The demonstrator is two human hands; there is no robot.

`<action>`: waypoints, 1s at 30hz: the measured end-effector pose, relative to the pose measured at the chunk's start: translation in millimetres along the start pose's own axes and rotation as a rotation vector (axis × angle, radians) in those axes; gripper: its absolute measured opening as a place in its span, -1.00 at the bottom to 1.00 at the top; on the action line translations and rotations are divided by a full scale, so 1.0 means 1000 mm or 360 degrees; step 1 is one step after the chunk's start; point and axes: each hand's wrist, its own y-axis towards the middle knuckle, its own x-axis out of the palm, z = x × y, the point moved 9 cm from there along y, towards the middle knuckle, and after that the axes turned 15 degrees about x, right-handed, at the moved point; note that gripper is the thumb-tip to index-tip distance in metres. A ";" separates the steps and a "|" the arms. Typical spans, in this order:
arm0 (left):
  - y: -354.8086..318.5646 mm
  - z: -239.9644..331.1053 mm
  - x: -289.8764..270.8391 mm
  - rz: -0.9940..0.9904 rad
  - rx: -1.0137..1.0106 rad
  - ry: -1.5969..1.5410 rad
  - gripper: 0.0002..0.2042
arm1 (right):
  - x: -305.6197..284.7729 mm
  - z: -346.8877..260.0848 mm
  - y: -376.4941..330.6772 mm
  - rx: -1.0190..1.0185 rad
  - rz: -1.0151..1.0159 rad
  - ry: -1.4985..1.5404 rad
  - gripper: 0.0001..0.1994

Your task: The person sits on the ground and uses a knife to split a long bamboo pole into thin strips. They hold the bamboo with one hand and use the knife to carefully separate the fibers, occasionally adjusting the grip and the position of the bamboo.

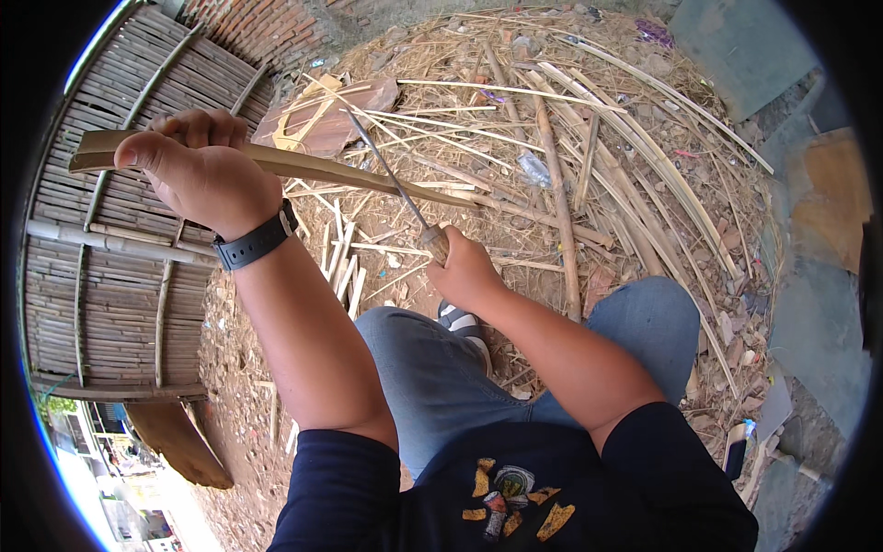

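Observation:
My left hand (207, 166), raised at the upper left with a black watch on the wrist, is closed around a long split bamboo piece (340, 172). The piece slants down to the right, its wide end beyond my thumb and its thin end over the ground litter. In front of my knees my right hand (467, 269) grips the wooden handle of a knife (432, 241). Its narrow dark blade points up and to the left and crosses the bamboo in this view. Whether blade and bamboo touch, I cannot tell.
Bamboo strips (644, 175) and poles (552, 193) litter the straw-strewn ground ahead and to the right. A brown board (340, 115) lies at the far left. A bamboo slat wall (120, 202) stands on my left, a brick wall (248, 37) behind. Grey sheets (740, 55) line the right.

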 end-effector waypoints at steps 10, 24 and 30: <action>0.004 -0.012 -0.018 0.0020 0.0046 -0.0076 -0.33 | 0.015 -0.031 -0.012 -0.0137 -0.0081 0.0122 -0.62; 0.013 -0.033 -0.051 0.0051 -0.0064 -0.0275 -0.27 | 0.031 -0.022 -0.004 -0.0052 -0.0238 -0.0003 -0.62; 0.012 -0.026 -0.057 0.0155 -0.0056 -0.0132 -0.25 | 0.049 0.103 0.037 0.0295 0.0019 -0.0205 -0.58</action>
